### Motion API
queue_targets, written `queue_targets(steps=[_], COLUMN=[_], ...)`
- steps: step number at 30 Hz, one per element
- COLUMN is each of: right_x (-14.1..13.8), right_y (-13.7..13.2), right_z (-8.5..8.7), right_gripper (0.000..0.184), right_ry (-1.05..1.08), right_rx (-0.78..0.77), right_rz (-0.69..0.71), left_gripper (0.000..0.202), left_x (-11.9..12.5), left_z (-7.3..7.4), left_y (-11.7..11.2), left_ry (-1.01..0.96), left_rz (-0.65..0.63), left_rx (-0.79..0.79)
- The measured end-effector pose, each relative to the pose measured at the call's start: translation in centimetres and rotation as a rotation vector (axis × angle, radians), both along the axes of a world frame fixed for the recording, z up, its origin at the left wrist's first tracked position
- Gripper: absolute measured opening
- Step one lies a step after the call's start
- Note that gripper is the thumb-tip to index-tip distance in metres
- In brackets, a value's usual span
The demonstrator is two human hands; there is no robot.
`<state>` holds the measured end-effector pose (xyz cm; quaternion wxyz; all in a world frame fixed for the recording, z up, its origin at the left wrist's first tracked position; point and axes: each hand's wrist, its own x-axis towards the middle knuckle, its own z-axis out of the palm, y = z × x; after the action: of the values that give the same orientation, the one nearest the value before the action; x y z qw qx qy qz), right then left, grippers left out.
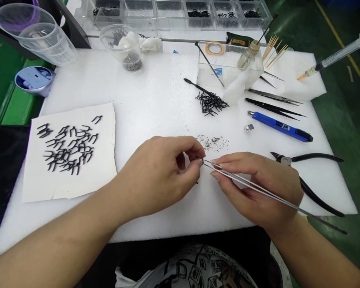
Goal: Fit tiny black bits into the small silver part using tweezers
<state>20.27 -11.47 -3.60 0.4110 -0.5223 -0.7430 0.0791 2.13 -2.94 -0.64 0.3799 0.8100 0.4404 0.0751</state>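
My right hand grips long steel tweezers whose tips point left and meet the fingertips of my left hand. My left thumb and forefinger pinch something very small at those tips; it is too small to make out. Just beyond the hands lies a scatter of tiny grey metal bits on the white foam mat. A heap of small black forked parts lies farther back.
A paper sheet at left carries several black forked parts. Black pliers, a blue tool and dark tweezers lie at right. Plastic cups, a clear box, a syringe and parts trays stand behind.
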Motion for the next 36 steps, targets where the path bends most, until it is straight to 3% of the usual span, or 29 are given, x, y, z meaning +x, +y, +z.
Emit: queue_targets(steps=[7,9,11,13,15,36], right_x=[0.1,0.3,0.6,1.0,1.2,1.3], right_y=[-0.3,-0.3,0.0,0.4,0.8,1.1], right_z=[-0.1,-0.3,-0.6,-0.9,-1.1,-1.2], right_gripper=[0.019,0.022,0.02,0.015,0.011,0.01], right_ry=[0.088,0.217,0.325,0.358,0.333,0.193], right_rx=[-0.038,-0.044,-0.047,-0.086,-0.154,-0.189], right_rz=[-0.004,-0.108,-0.301,-0.474,-0.545,-0.554], left_gripper=[0.013,0.014,0.014,0.012,0.012,0.018], left_x=[-0.5,-0.7,-0.8,-1.0,-1.2,-1.5], left_z=[-0.5,-0.6,-0.5,-0.5,-0.4,0.2], left_y=[0.2,0.3,0.4,0.5,0.6,0.3], left_ry=[-0.054,-0.084,-0.112,-0.13,-0.151,-0.15], left_rz=[0.013,0.033,0.067,0.088,0.094,0.065], left_rx=[-0.101,-0.131,-0.158,-0.187,-0.203,-0.165])
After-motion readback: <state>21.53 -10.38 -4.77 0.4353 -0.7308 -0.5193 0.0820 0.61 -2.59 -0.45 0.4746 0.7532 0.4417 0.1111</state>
